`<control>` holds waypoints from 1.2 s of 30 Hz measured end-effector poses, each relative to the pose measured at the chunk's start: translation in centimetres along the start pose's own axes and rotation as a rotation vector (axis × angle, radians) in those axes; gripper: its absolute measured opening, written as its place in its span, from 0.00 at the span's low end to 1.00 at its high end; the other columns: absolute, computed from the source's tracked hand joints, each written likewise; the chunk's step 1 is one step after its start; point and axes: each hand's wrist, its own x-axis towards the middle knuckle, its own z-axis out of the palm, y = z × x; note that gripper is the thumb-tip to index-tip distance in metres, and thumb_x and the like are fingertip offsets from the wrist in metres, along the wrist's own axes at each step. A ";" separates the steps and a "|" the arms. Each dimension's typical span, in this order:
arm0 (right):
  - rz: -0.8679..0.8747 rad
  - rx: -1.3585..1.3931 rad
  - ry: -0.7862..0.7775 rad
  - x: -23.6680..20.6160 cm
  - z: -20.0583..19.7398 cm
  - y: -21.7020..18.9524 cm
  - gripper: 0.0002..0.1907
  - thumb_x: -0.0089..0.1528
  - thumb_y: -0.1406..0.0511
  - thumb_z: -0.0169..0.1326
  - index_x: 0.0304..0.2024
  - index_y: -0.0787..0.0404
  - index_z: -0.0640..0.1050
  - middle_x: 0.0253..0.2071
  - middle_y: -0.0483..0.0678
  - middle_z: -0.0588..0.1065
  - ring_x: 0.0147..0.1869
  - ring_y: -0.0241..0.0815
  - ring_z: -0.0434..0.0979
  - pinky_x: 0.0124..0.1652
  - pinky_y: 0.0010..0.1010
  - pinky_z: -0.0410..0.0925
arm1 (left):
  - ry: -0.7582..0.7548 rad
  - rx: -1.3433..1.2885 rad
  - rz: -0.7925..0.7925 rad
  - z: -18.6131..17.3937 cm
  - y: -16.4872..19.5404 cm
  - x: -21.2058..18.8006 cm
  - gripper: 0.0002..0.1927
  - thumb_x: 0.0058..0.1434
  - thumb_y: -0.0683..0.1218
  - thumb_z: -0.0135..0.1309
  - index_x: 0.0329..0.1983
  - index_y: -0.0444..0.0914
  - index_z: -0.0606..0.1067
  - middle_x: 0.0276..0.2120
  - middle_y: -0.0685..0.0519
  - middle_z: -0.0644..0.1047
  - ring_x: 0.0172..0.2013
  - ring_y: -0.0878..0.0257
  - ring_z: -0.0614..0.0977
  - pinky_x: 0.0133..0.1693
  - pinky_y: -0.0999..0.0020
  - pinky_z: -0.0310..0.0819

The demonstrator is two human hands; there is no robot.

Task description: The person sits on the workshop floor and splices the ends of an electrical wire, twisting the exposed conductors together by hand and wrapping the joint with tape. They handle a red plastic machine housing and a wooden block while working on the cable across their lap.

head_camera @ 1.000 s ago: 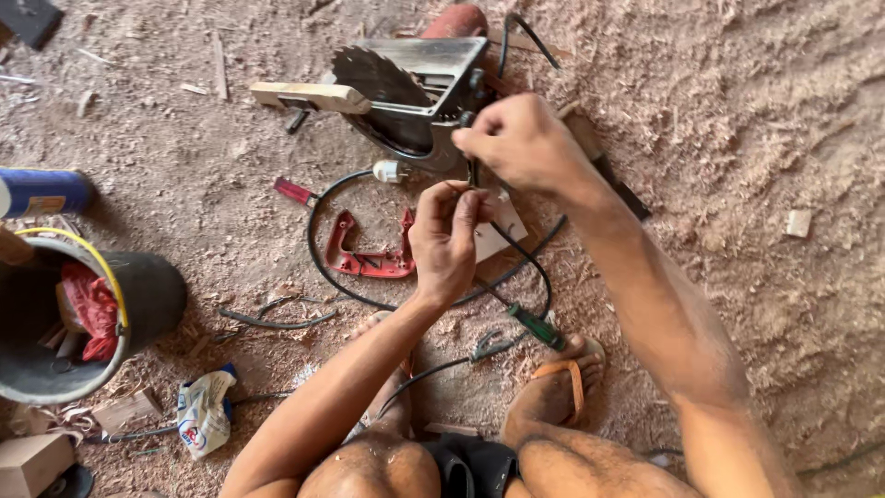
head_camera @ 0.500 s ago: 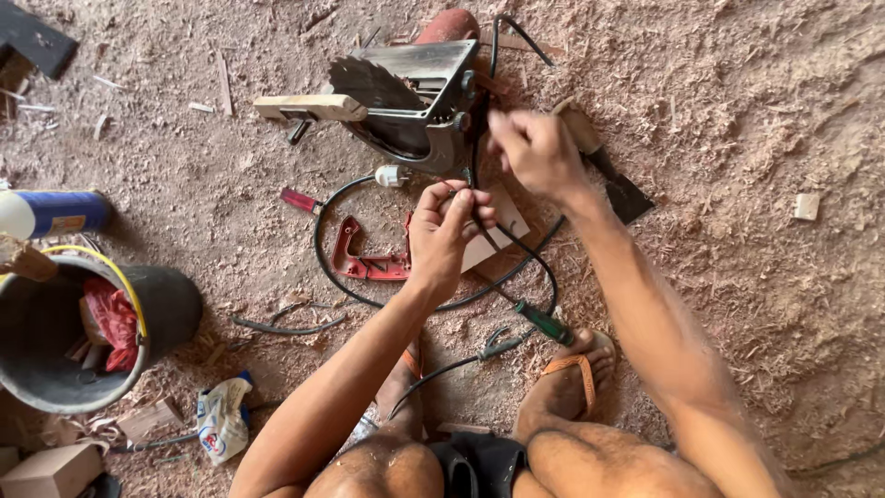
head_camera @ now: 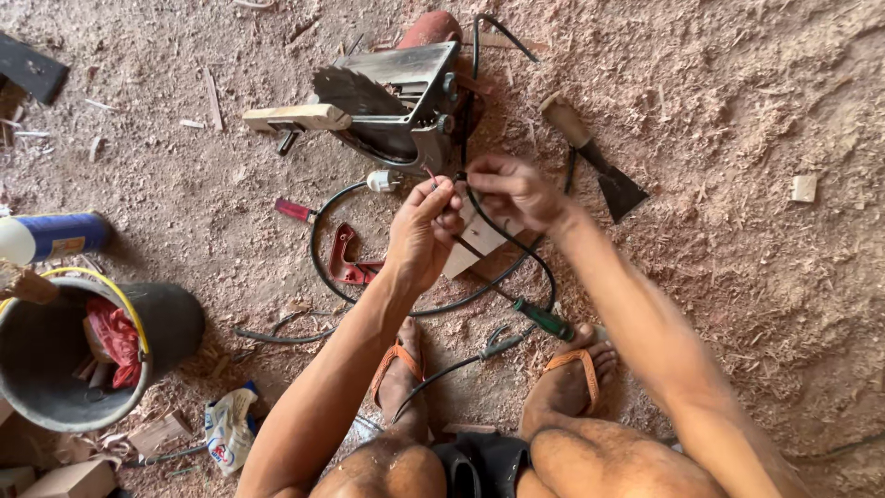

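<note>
My left hand (head_camera: 426, 229) and my right hand (head_camera: 513, 190) meet over the sawdust floor, both pinching the thin wire ends of a black power cable (head_camera: 505, 242). A reddish wire tip sticks up between the left fingers. The cable loops on the floor and runs to a circular saw (head_camera: 392, 100) lying on its side just beyond my hands, its toothed blade facing left. A white plug (head_camera: 383, 181) lies close to the left hand. A green-handled screwdriver (head_camera: 544, 319) rests by my right foot.
A red tool (head_camera: 347, 259) lies inside the cable loop. A chisel with a wooden handle (head_camera: 595, 159) is at the right. A dark bucket (head_camera: 64, 355) with red cloth stands at the left, next to a blue can (head_camera: 51, 235). Small pliers (head_camera: 496, 345) sit between my feet.
The view shifted so the saw and bucket sit lower and to the right. My right hand came down from the saw toward my left hand, and both now pinch the wire ends together.
</note>
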 end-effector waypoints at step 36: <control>0.008 -0.222 0.153 0.0 1.5 -0.5 0.12 0.66 0.62 0.50 0.48 0.59 0.79 0.34 0.42 0.77 0.32 0.32 0.73 0.33 0.25 0.71 | -0.033 0.299 0.335 -0.8 -4.4 0.2 0.07 0.73 0.40 0.49 0.51 0.35 0.68 0.39 0.47 0.81 0.37 0.63 0.82 0.42 0.67 0.79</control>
